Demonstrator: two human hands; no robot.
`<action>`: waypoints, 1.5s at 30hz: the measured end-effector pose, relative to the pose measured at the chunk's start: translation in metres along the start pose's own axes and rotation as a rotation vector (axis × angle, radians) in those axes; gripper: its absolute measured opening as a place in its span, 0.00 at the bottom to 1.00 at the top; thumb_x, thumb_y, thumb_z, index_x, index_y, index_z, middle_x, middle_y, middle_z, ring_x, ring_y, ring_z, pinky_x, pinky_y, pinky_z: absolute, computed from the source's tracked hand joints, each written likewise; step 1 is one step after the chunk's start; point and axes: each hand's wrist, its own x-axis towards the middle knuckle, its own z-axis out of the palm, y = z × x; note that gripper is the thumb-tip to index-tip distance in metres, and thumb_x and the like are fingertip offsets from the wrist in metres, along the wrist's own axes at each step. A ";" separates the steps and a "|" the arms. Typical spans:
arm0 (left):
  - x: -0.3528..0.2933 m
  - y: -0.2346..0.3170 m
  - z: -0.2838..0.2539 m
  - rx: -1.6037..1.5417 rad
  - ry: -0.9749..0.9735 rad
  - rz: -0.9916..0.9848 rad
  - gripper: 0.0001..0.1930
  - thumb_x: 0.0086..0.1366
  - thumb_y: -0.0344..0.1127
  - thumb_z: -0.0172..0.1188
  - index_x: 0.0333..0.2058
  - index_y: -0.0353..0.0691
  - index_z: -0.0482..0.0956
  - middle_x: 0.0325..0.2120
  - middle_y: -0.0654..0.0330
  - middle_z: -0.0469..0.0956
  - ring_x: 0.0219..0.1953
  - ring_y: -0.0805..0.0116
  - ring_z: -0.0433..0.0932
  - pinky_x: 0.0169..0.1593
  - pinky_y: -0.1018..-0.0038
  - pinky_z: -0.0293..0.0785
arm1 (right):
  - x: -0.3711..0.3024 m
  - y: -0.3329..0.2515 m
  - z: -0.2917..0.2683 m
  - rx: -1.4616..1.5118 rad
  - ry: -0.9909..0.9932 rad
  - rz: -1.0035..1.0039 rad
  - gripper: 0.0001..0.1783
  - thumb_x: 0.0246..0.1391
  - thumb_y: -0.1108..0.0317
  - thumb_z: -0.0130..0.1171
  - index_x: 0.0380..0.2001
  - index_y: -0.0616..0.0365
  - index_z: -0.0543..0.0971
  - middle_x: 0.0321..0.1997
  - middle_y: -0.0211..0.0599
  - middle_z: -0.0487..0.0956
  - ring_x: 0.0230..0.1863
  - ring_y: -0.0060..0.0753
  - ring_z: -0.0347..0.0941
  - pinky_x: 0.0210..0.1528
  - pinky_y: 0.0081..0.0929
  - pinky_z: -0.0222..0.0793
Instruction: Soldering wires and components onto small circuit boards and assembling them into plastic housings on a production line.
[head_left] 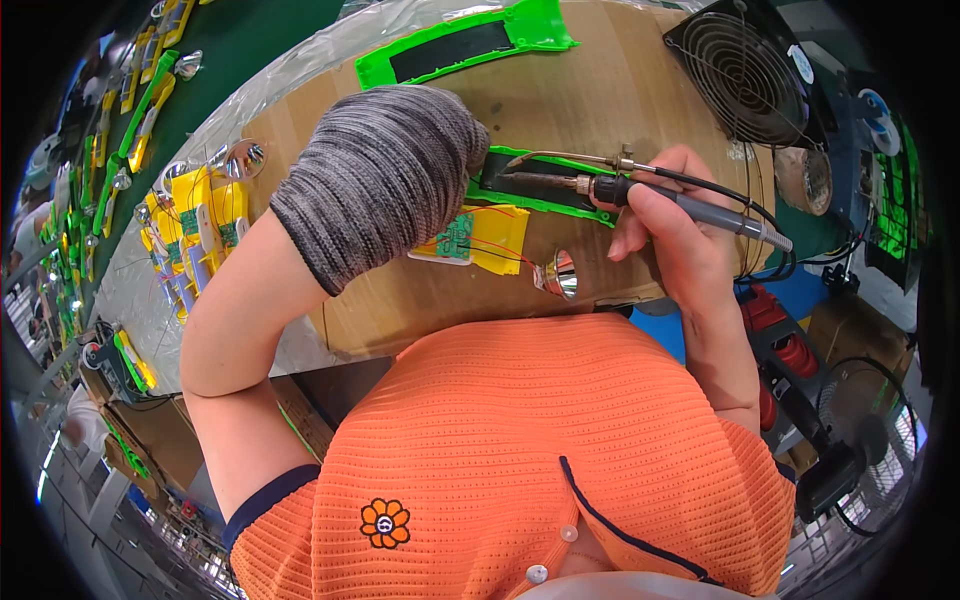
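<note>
My right hand [690,225] is wrapped round the grey handle of a soldering iron [715,208] with a thin metal feed tube above its tip. The tip points left over a green plastic casing [590,212] with a dark inside. A grey striped knit sleeve [385,170] covers my left hand [455,150] and hides its fingers, close by the casing's left end. Just below lies a yellow plastic part [508,238] with a small green circuit board [455,238]. Thin red wires run from there to a shiny lamp reflector [565,275].
Another green casing [545,30] lies at the far edge of the cardboard-covered worktop [600,90]. Several yellow assemblies [215,195] with wires are grouped at the left. A black fan [740,75] stands far right, above a spool [803,180]. Black cables hang at the right.
</note>
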 end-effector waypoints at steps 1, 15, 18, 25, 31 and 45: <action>0.001 0.000 0.000 0.004 -0.005 -0.005 0.05 0.55 0.33 0.63 0.31 0.45 0.84 0.29 0.57 0.77 0.36 0.55 0.80 0.40 0.62 0.76 | -0.001 0.000 -0.001 -0.009 0.021 -0.006 0.06 0.59 0.75 0.56 0.36 0.62 0.69 0.25 0.41 0.78 0.21 0.27 0.74 0.30 0.28 0.77; 0.002 0.001 0.005 -0.036 0.054 -0.035 0.06 0.54 0.33 0.63 0.31 0.44 0.85 0.29 0.56 0.79 0.35 0.54 0.80 0.40 0.62 0.77 | -0.021 -0.001 -0.021 0.054 0.051 -0.172 0.07 0.60 0.78 0.53 0.38 0.65 0.67 0.32 0.53 0.80 0.21 0.28 0.73 0.27 0.27 0.75; 0.003 0.002 0.005 -0.022 0.028 -0.048 0.06 0.54 0.33 0.63 0.31 0.44 0.85 0.28 0.55 0.80 0.35 0.53 0.81 0.40 0.62 0.77 | -0.024 -0.002 -0.025 0.026 0.060 -0.185 0.08 0.59 0.78 0.53 0.39 0.65 0.66 0.34 0.56 0.80 0.21 0.28 0.74 0.27 0.27 0.75; 0.002 0.008 0.001 0.014 -0.002 -0.084 0.06 0.56 0.35 0.62 0.31 0.45 0.85 0.29 0.55 0.79 0.36 0.54 0.81 0.41 0.62 0.77 | -0.029 -0.002 -0.028 -0.011 0.051 -0.231 0.08 0.59 0.78 0.53 0.39 0.65 0.65 0.35 0.58 0.80 0.21 0.29 0.73 0.26 0.27 0.75; -0.002 0.015 -0.004 0.126 -0.035 -0.040 0.06 0.59 0.37 0.60 0.34 0.47 0.84 0.31 0.56 0.78 0.37 0.54 0.80 0.40 0.61 0.76 | -0.032 0.001 -0.031 0.042 0.062 -0.230 0.09 0.59 0.78 0.54 0.39 0.64 0.65 0.34 0.57 0.80 0.21 0.28 0.73 0.25 0.28 0.75; -0.021 0.011 0.013 -0.020 0.389 0.254 0.11 0.50 0.36 0.67 0.34 0.46 0.84 0.35 0.59 0.78 0.46 0.56 0.76 0.51 0.60 0.70 | -0.036 0.006 -0.032 0.062 0.097 -0.229 0.08 0.60 0.76 0.54 0.39 0.63 0.66 0.27 0.48 0.77 0.21 0.28 0.72 0.28 0.29 0.75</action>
